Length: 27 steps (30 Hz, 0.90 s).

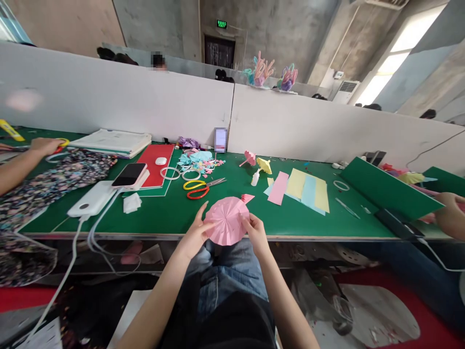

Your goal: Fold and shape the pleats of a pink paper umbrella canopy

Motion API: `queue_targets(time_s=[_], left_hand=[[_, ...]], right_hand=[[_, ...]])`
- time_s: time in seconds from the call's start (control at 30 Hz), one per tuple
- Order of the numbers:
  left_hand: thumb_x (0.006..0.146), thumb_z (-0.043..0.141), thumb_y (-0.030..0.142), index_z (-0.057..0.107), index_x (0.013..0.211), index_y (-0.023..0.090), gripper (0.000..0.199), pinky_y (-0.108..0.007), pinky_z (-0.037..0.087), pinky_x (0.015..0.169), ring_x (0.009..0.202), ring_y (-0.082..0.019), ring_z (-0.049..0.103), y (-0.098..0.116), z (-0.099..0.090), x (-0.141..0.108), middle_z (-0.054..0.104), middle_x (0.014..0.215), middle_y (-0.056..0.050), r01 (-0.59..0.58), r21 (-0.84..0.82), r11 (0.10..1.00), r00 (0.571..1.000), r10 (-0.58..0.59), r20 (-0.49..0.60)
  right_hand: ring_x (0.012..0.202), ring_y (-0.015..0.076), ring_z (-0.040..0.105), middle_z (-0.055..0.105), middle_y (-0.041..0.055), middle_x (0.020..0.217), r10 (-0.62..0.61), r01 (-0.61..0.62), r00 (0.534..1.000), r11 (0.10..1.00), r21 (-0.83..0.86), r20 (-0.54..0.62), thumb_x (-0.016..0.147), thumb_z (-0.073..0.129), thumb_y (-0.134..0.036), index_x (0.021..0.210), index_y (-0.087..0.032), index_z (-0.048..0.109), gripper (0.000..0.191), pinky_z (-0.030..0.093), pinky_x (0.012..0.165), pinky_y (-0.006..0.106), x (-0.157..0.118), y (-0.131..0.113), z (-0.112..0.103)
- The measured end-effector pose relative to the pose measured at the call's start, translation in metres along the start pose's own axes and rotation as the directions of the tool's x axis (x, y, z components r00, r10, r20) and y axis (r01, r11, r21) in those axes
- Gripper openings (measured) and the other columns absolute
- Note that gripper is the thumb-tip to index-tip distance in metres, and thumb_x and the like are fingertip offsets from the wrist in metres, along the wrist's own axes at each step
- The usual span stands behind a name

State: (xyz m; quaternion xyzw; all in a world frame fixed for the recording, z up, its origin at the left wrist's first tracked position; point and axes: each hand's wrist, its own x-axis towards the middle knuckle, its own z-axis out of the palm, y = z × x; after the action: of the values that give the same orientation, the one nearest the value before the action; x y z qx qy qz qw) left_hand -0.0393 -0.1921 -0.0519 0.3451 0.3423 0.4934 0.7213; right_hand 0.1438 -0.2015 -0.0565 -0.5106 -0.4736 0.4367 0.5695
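Observation:
A round, pleated pink paper disc (225,221) is held up at the table's front edge, its folds spreading from the centre. My left hand (196,233) grips its left rim, the thumb on the near face and a finger raised above. On the right rim, my right hand (256,232) pinches the paper between thumb and fingers. Just behind the disc lies a small folded pink paper piece (247,198). Scissors with yellow and orange handles (205,186) rest beyond it. Coloured paper strips (308,190) and a white glue bottle (255,178) are on the table to the right.
Small pink (249,158) and yellow (264,165) paper umbrellas stand behind the glue. White rings (191,174), paper scraps (198,157), a phone (130,174) and a power bank (90,198) lie left. Other people's hands (46,146) (450,215) are at both sides.

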Motion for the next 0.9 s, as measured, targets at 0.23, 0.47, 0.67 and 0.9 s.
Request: queue_targets(time_s=[0.23, 0.47, 0.67, 0.9], left_hand=[[0.068, 0.074, 0.022, 0.027, 0.142, 0.034, 0.088, -0.028, 0.050, 0.085, 0.093, -0.016, 0.065, 0.002, 0.013, -0.007, 0.065, 0.105, -0.003, -0.067, 0.188, 0.980, 0.990, 0.088, -0.108], [0.068, 0.073, 0.024, 0.040, 0.134, 0.031, 0.074, -0.033, 0.044, 0.098, 0.113, -0.021, 0.056, -0.006, 0.013, -0.003, 0.037, 0.146, -0.006, -0.187, 0.296, 0.937, 0.973, 0.218, -0.074], [0.071, 0.071, 0.024, 0.048, 0.128, 0.028, 0.062, -0.034, 0.034, 0.108, 0.135, -0.024, 0.034, -0.010, 0.009, -0.003, 0.038, 0.146, -0.004, -0.269, 0.390, 0.881, 0.943, 0.323, -0.079], [0.070, 0.072, 0.024, 0.049, 0.128, 0.027, 0.062, -0.034, 0.041, 0.101, 0.124, -0.025, 0.048, -0.012, 0.006, -0.005, 0.040, 0.145, -0.005, -0.180, 0.355, 0.917, 0.968, 0.230, -0.102]], right_hand=[[0.053, 0.0097, 0.028, 0.031, -0.0051, 0.056, -0.067, 0.066, 0.998, 0.994, -0.082, -0.011, 0.078, 0.055, -0.054, 0.061, -0.018, 0.045, 0.041, 0.025, 0.048, 0.023, -0.008, -0.001, -0.001], [0.052, 0.0097, 0.026, 0.029, -0.0046, 0.054, -0.124, 0.121, 0.992, 0.983, -0.136, -0.013, 0.084, 0.046, -0.054, 0.057, -0.018, 0.041, 0.046, 0.022, 0.047, 0.024, -0.011, 0.000, -0.004], [0.050, 0.0111, 0.034, 0.039, -0.0038, 0.055, -0.151, 0.145, 0.988, 0.978, -0.153, -0.029, 0.082, 0.053, -0.048, 0.072, -0.017, 0.057, 0.033, 0.027, 0.047, 0.025, -0.013, 0.004, -0.010], [0.051, 0.0131, 0.042, 0.049, -0.0051, 0.059, -0.202, 0.204, 0.979, 0.969, -0.142, 0.031, 0.084, 0.057, -0.036, 0.133, -0.022, 0.041, 0.054, 0.037, 0.052, 0.026, -0.018, 0.006, -0.016]])
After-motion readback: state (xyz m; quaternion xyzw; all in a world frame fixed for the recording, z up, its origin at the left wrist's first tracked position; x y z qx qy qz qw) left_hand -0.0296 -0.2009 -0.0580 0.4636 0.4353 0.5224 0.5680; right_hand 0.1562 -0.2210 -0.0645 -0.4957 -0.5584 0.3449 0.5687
